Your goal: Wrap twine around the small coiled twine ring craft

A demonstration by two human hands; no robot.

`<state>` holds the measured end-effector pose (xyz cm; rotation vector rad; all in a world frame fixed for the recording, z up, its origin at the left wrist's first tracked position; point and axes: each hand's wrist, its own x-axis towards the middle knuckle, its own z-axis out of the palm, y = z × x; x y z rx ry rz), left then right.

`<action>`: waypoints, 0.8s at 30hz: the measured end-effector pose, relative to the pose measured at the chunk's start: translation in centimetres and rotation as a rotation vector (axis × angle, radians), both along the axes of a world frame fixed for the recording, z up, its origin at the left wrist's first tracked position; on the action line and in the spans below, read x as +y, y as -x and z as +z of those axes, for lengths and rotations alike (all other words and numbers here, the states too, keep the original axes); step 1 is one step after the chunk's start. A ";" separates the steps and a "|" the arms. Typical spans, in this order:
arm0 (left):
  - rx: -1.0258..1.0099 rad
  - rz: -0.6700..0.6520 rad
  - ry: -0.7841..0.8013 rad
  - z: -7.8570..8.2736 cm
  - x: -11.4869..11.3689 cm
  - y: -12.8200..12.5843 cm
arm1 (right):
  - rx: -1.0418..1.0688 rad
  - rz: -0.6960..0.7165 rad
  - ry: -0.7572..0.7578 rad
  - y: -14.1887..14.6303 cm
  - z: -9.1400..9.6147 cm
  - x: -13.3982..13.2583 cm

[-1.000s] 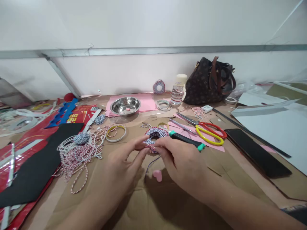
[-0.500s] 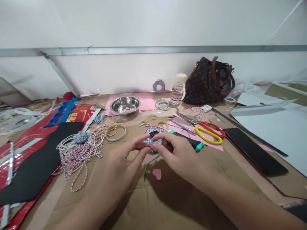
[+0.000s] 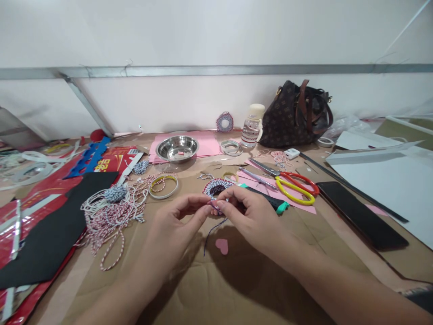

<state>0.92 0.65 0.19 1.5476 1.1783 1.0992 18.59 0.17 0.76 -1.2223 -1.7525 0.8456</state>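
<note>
My left hand [image 3: 176, 225] and my right hand [image 3: 250, 214] meet over the brown cardboard, fingertips pinched together on a ring wound with blue, white and red twine [image 3: 216, 187]. A loose end of dark twine [image 3: 211, 230] hangs from the pinch toward me. A small pink paper heart [image 3: 222, 246] lies flat on the cardboard just below my hands. Under my right hand lies a black-handled tool with a teal end [image 3: 275, 205].
A tangle of red-white twine [image 3: 108, 214] and a yellow-rimmed ring [image 3: 164, 186] lie left. Red and yellow scissors [image 3: 294, 185], a black phone [image 3: 361, 214] and white sheets [image 3: 389, 176] lie right. A steel bowl [image 3: 177, 148], a bottle [image 3: 252, 126] and a brown handbag [image 3: 294, 113] stand at the back.
My right hand has shifted slightly up and left, its fingers curling onto the twine ring. The left hand keeps its pinch. The view has barely moved.
</note>
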 end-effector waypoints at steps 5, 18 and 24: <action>0.065 0.033 -0.016 -0.1 0.0 0.3 | -0.058 0.004 -0.023 -0.2 -0.1 -0.3; 0.020 0.040 0.038 0.3 0.1 0.3 | -0.201 -0.017 -0.319 -0.8 -0.9 -1.3; -0.013 0.038 0.062 0.1 0.2 0.3 | -0.315 -0.033 -0.464 -0.5 -1.1 -1.1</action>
